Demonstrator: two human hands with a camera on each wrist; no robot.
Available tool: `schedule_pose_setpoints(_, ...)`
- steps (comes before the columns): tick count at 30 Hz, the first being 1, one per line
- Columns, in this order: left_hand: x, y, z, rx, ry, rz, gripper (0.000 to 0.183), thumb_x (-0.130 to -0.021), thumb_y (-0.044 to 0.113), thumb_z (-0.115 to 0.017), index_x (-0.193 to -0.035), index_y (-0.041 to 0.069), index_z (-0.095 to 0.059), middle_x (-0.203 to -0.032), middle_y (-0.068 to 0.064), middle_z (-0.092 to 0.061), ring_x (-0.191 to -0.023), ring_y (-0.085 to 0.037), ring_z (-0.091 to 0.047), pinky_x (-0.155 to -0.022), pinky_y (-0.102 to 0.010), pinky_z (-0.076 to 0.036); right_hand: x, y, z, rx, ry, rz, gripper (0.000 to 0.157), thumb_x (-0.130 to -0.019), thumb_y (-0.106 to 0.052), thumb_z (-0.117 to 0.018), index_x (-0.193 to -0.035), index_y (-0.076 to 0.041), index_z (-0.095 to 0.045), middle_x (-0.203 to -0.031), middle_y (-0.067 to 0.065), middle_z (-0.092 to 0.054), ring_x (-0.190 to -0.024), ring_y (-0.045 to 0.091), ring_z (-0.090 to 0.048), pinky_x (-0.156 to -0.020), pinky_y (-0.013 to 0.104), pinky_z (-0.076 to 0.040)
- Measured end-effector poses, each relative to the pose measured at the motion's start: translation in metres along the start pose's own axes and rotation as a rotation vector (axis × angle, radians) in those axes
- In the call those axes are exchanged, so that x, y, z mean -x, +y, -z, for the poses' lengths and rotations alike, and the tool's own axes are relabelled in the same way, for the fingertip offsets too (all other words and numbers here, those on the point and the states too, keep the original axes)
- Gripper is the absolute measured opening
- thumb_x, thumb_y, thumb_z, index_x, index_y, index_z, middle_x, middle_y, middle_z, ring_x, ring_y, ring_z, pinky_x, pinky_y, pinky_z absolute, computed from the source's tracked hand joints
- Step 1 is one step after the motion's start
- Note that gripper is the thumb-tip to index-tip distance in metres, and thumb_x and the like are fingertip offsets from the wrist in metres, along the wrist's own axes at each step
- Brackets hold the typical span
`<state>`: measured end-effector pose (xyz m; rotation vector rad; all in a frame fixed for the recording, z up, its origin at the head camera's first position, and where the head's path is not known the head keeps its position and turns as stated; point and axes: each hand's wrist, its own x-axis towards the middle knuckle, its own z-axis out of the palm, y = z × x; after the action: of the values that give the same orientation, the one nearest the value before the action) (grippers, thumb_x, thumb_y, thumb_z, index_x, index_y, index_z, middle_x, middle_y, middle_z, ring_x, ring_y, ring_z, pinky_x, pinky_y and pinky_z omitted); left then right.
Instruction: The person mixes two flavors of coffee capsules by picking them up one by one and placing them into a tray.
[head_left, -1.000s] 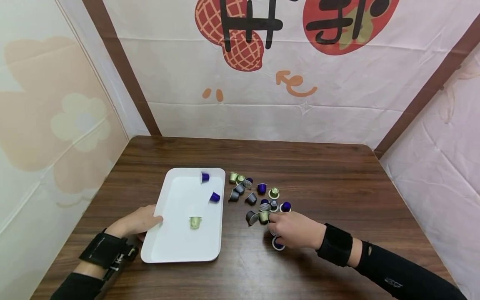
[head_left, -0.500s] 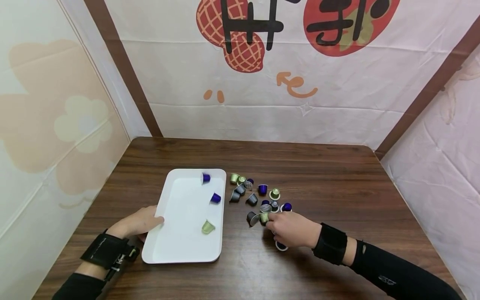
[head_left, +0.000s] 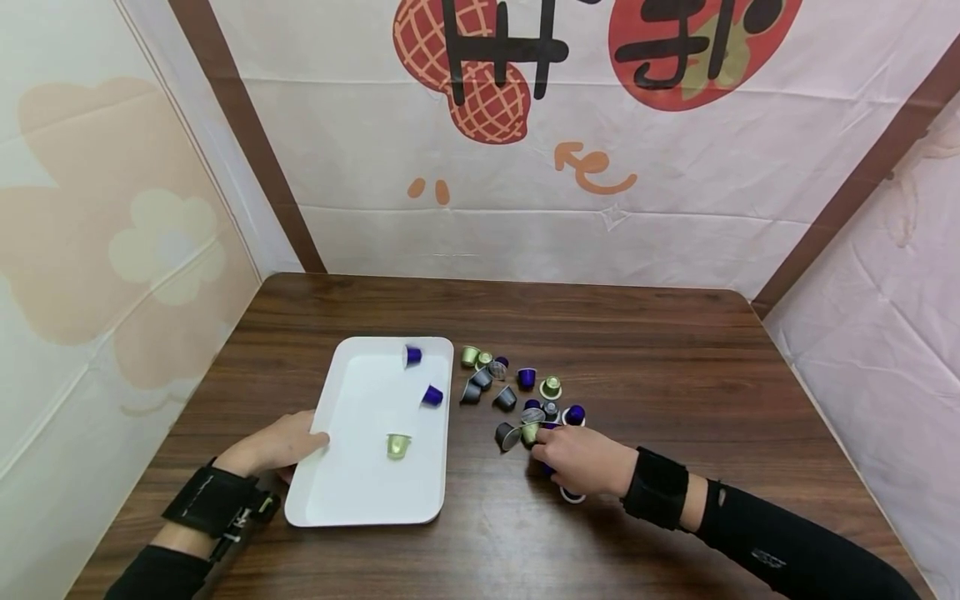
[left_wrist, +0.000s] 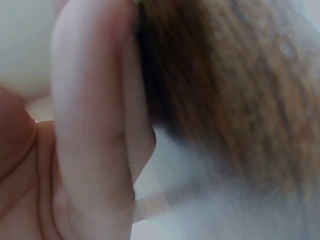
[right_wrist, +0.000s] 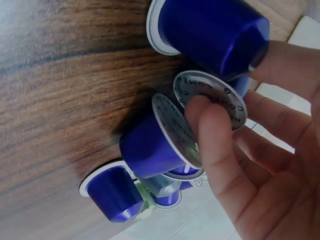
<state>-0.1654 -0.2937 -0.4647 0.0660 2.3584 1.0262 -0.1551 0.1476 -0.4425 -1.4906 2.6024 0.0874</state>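
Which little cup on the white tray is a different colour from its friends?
The light green capsule, nearest the person. The far blue capsule and middle blue capsule on the tray match each other.

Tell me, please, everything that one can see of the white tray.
The white tray is a plain rectangle with rounded corners and a low raised rim; its smooth surface looks like plastic. It rests open side up on the left part of the wood-grain table, longer front to back than across. The left hand grips its left edge, thumb over the rim. Inside lie two dark blue capsules and one pale green capsule. Whether the gripped edge is slightly lifted, I cannot tell.
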Motion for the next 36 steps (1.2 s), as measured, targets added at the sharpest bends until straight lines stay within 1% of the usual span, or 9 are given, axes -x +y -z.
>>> schedule_pose_setpoints(7,0.000,0.000,0.000,-0.001,0.000,-0.007,0.043,-0.095,0.011,-0.043,-0.133,-0.008,-0.039,-0.074,-0.010,-0.062,-0.058,-0.025,-0.063,-0.043,-0.039,-0.052,-0.001,-0.001,0.005,0.008,0.012,0.019,0.017,-0.081,-0.017,-0.074,-0.095,-0.012,-0.066,-0.087,-0.001,-0.054,-0.072,0.007,-0.055,-0.061,0.021,-0.048)
schedule_pose_setpoints(12,0.000,0.001,0.000,0.002,-0.001,-0.006,0.043,-0.095,0.011,-0.043,-0.133,-0.007,-0.039,-0.074,-0.011,-0.062,-0.059,-0.025,-0.063,-0.043,-0.040,-0.051,-0.004,-0.002,0.013,-0.003,0.023,0.028,0.013,-0.083,-0.018,-0.071,-0.092,-0.012,-0.065,-0.083,-0.003,-0.049,-0.067,0.004,-0.048,-0.058,0.018,-0.042)
schedule_pose_setpoints(18,-0.002,0.000,0.001,-0.005,-0.005,-0.001,0.040,-0.094,0.011,-0.044,-0.130,-0.006,-0.041,-0.074,-0.011,-0.063,-0.059,-0.025,-0.063,-0.043,-0.040,-0.051,-0.014,-0.004,0.027,-0.027,0.066,0.068,0.013,-0.085,-0.017,-0.068,-0.096,-0.011,-0.064,-0.083,-0.004,-0.051,-0.069,0.004,-0.045,-0.061,0.018,-0.042)
schedule_pose_setpoints(23,-0.002,-0.001,0.001,0.002,-0.007,0.001,0.040,-0.094,0.011,-0.044,-0.130,-0.006,-0.041,-0.075,-0.011,-0.063,-0.060,-0.026,-0.063,-0.044,-0.040,-0.052,-0.031,-0.007,0.038,-0.038,0.079,0.097,0.011,-0.086,-0.017,-0.065,-0.095,-0.011,-0.063,-0.082,-0.004,-0.047,-0.067,0.006,-0.042,-0.059,0.018,-0.038)
schedule_pose_setpoints(26,-0.001,-0.002,0.001,0.003,-0.009,-0.006,0.041,-0.094,0.011,-0.044,-0.132,-0.007,-0.041,-0.075,-0.011,-0.063,-0.060,-0.026,-0.063,-0.044,-0.040,-0.052,-0.044,-0.012,0.045,-0.036,0.075,0.096,0.010,-0.087,-0.017,-0.064,-0.095,-0.012,-0.062,-0.083,-0.004,-0.047,-0.067,0.006,-0.042,-0.060,0.019,-0.039)
schedule_pose_setpoints(28,-0.001,-0.003,0.002,0.001,-0.014,-0.022,0.042,-0.095,0.011,-0.044,-0.132,-0.007,-0.040,-0.075,-0.010,-0.063,-0.060,-0.026,-0.063,-0.044,-0.040,-0.052,-0.053,-0.015,0.048,-0.031,0.075,0.098,0.011,-0.088,-0.019,-0.063,-0.096,-0.013,-0.062,-0.084,-0.005,-0.047,-0.069,0.006,-0.042,-0.061,0.019,-0.039)
schedule_pose_setpoints(32,0.000,-0.002,0.003,0.000,-0.014,-0.025,0.042,-0.095,0.012,-0.044,-0.132,-0.007,-0.040,-0.075,-0.010,-0.063,-0.060,-0.025,-0.063,-0.044,-0.040,-0.052,-0.070,-0.022,0.052,-0.046,0.090,0.115,0.009,-0.088,-0.018,-0.062,-0.095,-0.013,-0.061,-0.082,-0.005,-0.044,-0.068,0.007,-0.042,-0.060,0.019,-0.037)
schedule_pose_setpoints(36,-0.001,-0.002,0.002,0.000,-0.015,-0.017,0.041,-0.095,0.011,-0.044,-0.132,-0.006,-0.040,-0.075,-0.010,-0.063,-0.060,-0.025,-0.063,-0.044,-0.040,-0.052,-0.085,-0.030,0.056,-0.050,0.092,0.149,0.013,-0.089,-0.020,-0.062,-0.098,-0.011,-0.062,-0.083,-0.004,-0.046,-0.070,0.006,-0.042,-0.062,0.018,-0.038)
